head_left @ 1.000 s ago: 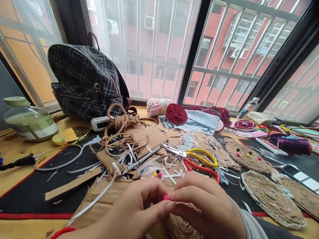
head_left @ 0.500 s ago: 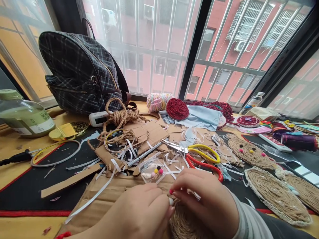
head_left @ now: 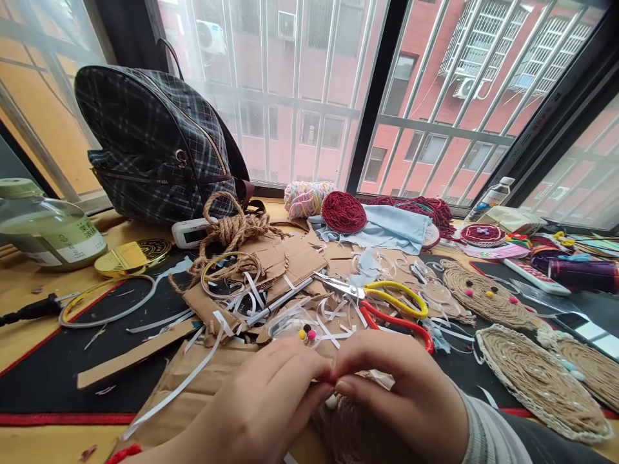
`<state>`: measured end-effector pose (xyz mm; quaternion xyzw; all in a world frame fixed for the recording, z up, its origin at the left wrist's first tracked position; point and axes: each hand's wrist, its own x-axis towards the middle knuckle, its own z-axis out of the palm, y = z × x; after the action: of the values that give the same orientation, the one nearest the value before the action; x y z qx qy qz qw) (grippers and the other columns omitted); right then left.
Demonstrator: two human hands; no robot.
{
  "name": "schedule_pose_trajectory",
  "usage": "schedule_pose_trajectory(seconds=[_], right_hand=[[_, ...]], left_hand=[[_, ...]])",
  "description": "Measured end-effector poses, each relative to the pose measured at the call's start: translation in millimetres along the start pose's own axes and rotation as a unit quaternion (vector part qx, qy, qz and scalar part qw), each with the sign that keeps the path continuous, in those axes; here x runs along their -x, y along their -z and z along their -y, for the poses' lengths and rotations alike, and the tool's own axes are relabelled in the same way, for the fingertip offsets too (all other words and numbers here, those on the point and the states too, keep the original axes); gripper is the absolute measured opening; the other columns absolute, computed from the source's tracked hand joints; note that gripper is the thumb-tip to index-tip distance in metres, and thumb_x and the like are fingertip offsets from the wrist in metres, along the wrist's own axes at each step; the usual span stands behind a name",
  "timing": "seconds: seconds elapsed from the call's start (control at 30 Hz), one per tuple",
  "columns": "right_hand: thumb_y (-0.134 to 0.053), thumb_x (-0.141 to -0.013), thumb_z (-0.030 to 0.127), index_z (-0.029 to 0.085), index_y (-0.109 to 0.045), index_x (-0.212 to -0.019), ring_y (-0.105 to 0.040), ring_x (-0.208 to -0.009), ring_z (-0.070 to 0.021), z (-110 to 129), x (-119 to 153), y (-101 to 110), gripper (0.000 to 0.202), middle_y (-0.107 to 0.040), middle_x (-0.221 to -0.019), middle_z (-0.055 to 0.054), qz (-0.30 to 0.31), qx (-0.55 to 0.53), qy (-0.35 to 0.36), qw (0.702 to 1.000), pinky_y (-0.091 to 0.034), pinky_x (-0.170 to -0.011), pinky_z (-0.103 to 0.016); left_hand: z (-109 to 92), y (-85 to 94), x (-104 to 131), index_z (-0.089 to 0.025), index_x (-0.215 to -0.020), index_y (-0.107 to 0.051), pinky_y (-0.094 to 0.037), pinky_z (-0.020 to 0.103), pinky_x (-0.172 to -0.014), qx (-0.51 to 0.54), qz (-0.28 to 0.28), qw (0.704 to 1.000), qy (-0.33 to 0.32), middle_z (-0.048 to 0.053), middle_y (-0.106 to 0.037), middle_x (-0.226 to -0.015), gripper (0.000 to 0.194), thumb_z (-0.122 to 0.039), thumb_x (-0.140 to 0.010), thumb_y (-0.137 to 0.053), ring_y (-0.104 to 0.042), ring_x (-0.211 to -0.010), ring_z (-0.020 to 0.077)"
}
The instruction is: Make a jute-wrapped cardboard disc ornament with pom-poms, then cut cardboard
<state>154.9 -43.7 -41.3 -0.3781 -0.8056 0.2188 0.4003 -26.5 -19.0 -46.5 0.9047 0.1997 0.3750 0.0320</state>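
Observation:
My left hand (head_left: 275, 386) and my right hand (head_left: 396, 386) meet fingertip to fingertip, both closed in a pinch. A small pink pom-pom (head_left: 329, 380) barely shows where the fingertips come together. It sits at the right thumb and forefinger; what the left fingers grip is hidden behind them. Just below is a small white ball (head_left: 331, 401), by a coiled jute rope disc (head_left: 353, 422) that is in shadow and mostly covered by my hands. A clear plastic box (head_left: 290, 325) with several small pom-poms (head_left: 306, 333) lies beyond my left hand.
Scissors (head_left: 358, 292) with yellow and red handles lie open beyond my hands, among cardboard pieces (head_left: 302, 258) and white strips. Jute discs (head_left: 541, 380) lie at right. A jar (head_left: 48, 225), jute rope (head_left: 235, 225), yarn (head_left: 344, 211) and a plaid backpack (head_left: 155, 142) stand behind.
My left hand has shifted up and right, bringing its fingers against the right fingertips. The pink pom-pom, clearly visible before in the right fingers, is now almost covered.

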Motion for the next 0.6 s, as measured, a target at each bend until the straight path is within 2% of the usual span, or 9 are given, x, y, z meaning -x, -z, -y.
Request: schedule_pose_trajectory(seconds=[0.13,0.27,0.37,0.47,0.6], right_hand=[[-0.059,-0.08,0.011,0.014,-0.064,-0.08,-0.062,-0.065,-0.0095,5.1,0.4,3.3,0.006,-0.067,-0.071,-0.002,-0.01,-0.03,0.003,1.0,-0.047,-0.063,-0.015],[-0.055,-0.082,0.01,0.014,-0.062,-0.083,-0.062,-0.071,-0.0106,7.3,3.8,6.7,0.008,-0.067,-0.075,-0.003,-0.009,-0.036,0.009,0.999,-0.048,-0.068,-0.017],[-0.054,-0.082,0.01,0.016,-0.06,-0.084,-0.061,-0.071,-0.0115,4.8,7.3,5.2,0.008,-0.066,-0.075,-0.003,-0.026,0.01,0.004,1.0,-0.048,-0.068,-0.019],[-0.053,-0.081,0.01,0.017,-0.058,-0.081,-0.057,-0.068,-0.0129,-0.6,11.1,-1.5,0.009,-0.063,-0.073,-0.002,-0.041,0.089,0.006,0.995,-0.046,-0.063,-0.022],[-0.051,-0.081,0.01,0.018,-0.056,-0.079,-0.053,-0.066,-0.0139,-8.2,14.8,-11.6,0.009,-0.059,-0.07,-0.002,-0.038,0.148,0.005,0.988,-0.041,-0.059,-0.023]], left_hand=[[-1.7,3.4,5.2,-0.019,-0.088,-0.054,-0.047,0.015,-0.073,0.057,0.002,0.998,0.034,-0.002,-0.065,-0.076,0.014,-0.014,-0.089,-0.041,-0.061,-0.072,0.0091],[-4.3,6.9,11.8,-0.019,-0.083,-0.056,-0.047,0.016,-0.067,0.04,0.062,0.996,0.048,-0.001,-0.062,-0.072,0.017,-0.016,-0.089,-0.041,-0.058,-0.067,0.0107],[-2.8,4.7,14.3,-0.019,-0.079,-0.058,-0.046,0.016,-0.059,0.028,0.091,0.995,0.014,0.0,-0.06,-0.066,0.029,-0.018,-0.092,-0.032,-0.055,-0.061,0.011],[-0.1,-1.2,14.3,-0.019,-0.074,-0.059,-0.045,0.015,-0.057,0.017,0.115,0.993,-0.016,0.001,-0.059,-0.065,0.04,-0.016,-0.093,-0.025,-0.053,-0.058,0.0109],[0.9,-7.5,12.6,-0.019,-0.069,-0.058,-0.045,0.014,-0.059,0.016,0.126,0.992,0.003,0.0,-0.059,-0.065,0.039,-0.016,-0.093,-0.027,-0.054,-0.06,0.0104]])
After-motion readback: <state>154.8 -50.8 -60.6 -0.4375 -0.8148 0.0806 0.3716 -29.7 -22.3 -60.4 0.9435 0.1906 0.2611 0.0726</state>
